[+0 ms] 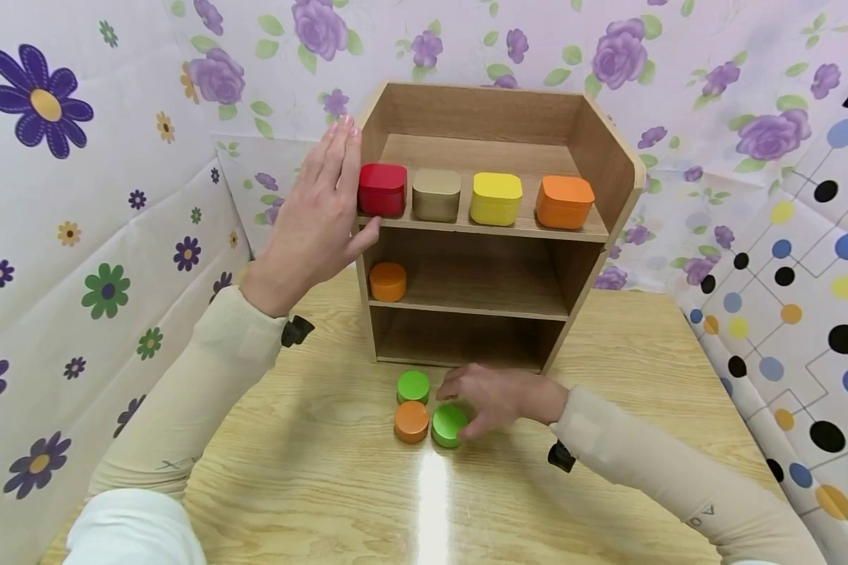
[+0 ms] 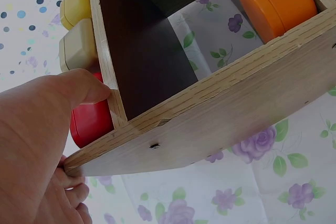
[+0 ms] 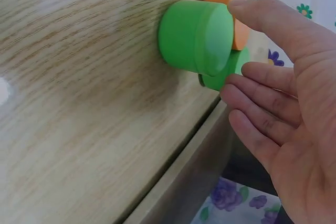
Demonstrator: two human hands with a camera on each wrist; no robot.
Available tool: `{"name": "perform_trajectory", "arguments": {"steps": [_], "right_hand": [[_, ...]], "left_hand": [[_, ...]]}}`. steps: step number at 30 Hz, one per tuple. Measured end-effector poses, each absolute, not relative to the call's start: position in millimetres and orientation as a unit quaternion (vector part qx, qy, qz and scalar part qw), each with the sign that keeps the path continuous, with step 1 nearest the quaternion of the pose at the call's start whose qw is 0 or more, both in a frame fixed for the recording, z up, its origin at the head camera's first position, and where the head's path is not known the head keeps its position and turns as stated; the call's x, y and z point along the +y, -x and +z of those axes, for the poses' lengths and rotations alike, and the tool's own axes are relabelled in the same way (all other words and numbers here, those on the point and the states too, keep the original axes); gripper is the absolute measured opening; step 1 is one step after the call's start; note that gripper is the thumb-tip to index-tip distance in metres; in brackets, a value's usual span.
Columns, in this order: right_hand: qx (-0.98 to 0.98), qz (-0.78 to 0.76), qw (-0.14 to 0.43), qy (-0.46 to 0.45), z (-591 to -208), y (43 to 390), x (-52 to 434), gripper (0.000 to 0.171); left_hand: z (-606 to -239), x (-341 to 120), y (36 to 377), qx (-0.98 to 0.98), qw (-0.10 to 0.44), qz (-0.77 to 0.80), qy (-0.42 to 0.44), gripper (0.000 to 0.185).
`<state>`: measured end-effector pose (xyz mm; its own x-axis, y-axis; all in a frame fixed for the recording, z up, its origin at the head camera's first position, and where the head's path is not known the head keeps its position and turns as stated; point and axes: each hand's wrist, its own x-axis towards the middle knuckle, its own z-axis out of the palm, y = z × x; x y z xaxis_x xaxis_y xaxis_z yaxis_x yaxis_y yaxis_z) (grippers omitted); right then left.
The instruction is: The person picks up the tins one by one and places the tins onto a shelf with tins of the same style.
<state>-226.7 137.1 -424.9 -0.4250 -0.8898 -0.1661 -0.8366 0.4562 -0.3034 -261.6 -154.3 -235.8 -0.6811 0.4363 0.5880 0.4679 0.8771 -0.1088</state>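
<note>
The left hand (image 2: pixel 37 140) is holding the side of a wooden shelf unit (image 2: pixel 226 108), its thumb partly covering a red container (image 2: pixel 92 124).

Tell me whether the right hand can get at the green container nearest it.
Likely yes: nothing shows between the right hand and that green container, and the neighbouring orange container stands on its far side.

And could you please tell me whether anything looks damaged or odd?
In the left wrist view, the wooden shelf has a dark mark on its outer side and an apparent nick on its edge, both breaking up the pale wood.
</note>
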Motion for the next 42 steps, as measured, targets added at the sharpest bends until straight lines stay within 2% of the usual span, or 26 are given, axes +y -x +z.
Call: {"name": "perform_trajectory", "arguments": {"steps": [6, 13, 26, 32, 42], "right_hand": [[0.838, -0.093, 0.146, 0.517, -434.8, 229.0, 135.3, 0.055], [0.836, -0.099, 0.142, 0.520, -442.2, 231.0, 133.3, 0.042], [0.834, -0.116, 0.165, 0.514, -441.2, 234.6, 134.7, 0.042], [0.833, -0.137, 0.168, 0.509, -427.4, 238.9, 138.3, 0.039], [0.838, -0.162, 0.131, 0.504, -383.2, 246.5, 142.2, 0.045]], "left_hand": [[-236.0, -154.6, 261.0, -0.917, 0.313, -0.027, 0.246, 0.097], [-235.6, -154.7, 260.8, -0.917, 0.313, -0.030, 0.246, 0.097], [-236.4, -154.9, 261.6, -0.914, 0.317, -0.038, 0.249, 0.095], [-235.9, -154.2, 262.3, -0.914, 0.317, -0.036, 0.250, 0.095], [-236.2, -154.5, 262.9, -0.913, 0.318, -0.036, 0.251, 0.097]]}}
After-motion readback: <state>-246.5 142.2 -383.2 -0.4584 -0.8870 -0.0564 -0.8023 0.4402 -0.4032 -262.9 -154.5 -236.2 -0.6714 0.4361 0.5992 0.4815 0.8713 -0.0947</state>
